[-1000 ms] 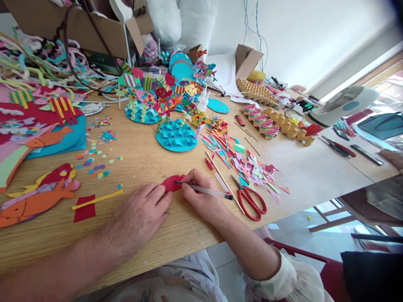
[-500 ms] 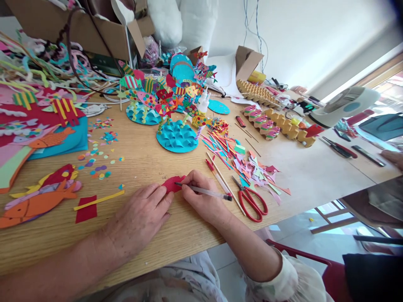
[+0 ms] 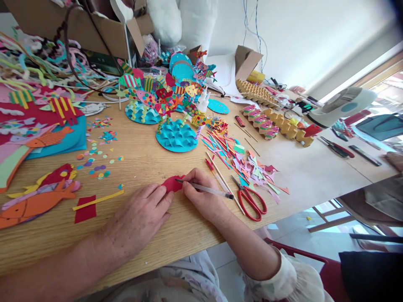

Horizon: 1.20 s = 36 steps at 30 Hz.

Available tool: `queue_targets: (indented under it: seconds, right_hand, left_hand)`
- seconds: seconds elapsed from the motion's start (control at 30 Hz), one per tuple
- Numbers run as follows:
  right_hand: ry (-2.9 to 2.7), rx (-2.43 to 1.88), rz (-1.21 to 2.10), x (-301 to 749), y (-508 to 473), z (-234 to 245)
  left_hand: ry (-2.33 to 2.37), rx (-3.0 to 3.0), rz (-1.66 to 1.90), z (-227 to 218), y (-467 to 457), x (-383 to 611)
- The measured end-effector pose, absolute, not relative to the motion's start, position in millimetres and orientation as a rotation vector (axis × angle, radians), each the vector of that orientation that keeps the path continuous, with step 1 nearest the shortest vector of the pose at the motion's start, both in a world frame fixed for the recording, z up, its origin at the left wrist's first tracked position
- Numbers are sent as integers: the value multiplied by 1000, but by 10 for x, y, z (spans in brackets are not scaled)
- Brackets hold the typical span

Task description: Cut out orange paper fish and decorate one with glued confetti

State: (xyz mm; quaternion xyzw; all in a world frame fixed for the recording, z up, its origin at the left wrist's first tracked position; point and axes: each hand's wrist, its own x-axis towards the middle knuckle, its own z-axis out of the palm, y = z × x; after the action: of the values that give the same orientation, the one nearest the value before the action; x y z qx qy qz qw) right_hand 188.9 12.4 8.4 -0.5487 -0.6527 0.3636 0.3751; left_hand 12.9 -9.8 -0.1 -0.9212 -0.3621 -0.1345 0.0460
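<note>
A small red paper cutout (image 3: 171, 185) lies on the wooden table in front of me. My left hand (image 3: 143, 216) rests palm down, its stretched fingertips pressing on the cutout's left edge. My right hand (image 3: 203, 195) pinches a pen (image 3: 214, 191) with a clear barrel and black end. The pen's dark tip touches the red paper near its upper right side. The right fingers cover part of the cutout. Left of my left hand, a yellow paper strip (image 3: 107, 199) crosses a red paper piece (image 3: 85, 212).
Red-handled scissors (image 3: 252, 203), a wooden stick (image 3: 226, 184) and a red pen (image 3: 214, 168) lie right of my hands. Behind are paper scraps (image 3: 255, 170) and a blue round base (image 3: 176, 140) with paper fish. Orange paper fish (image 3: 34, 205) lie left.
The pen tip has shifted slightly on the red cutout, and the pen's rear end has moved a little right. My left hand stays in place. The view has moved slightly.
</note>
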Motion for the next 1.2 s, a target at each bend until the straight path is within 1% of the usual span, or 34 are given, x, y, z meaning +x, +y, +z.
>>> queue_targets:
  seconds: [0.13,0.4,0.67,0.97,1.2]
  right_hand:
    - [-1679,-1395,938,1897,118,93]
    - [-1738,-1395,908,1898,121,39]
    - [-1751,-1409,876,1898,106,90]
    - [-1734,-1382,917,1912,101,102]
    - [-1707,-1365,920,1919,99,110]
  left_hand:
    - [-1119,-2811,-368,10,-98,134]
    - [-1107,-2790,-392,-3,-99,133]
    - [-1078,-2803,-431,-10,-99,128]
    - [-1108,-2821,-388,12,-102,132]
    - [-1092,-2818,-420,6,-90,131]
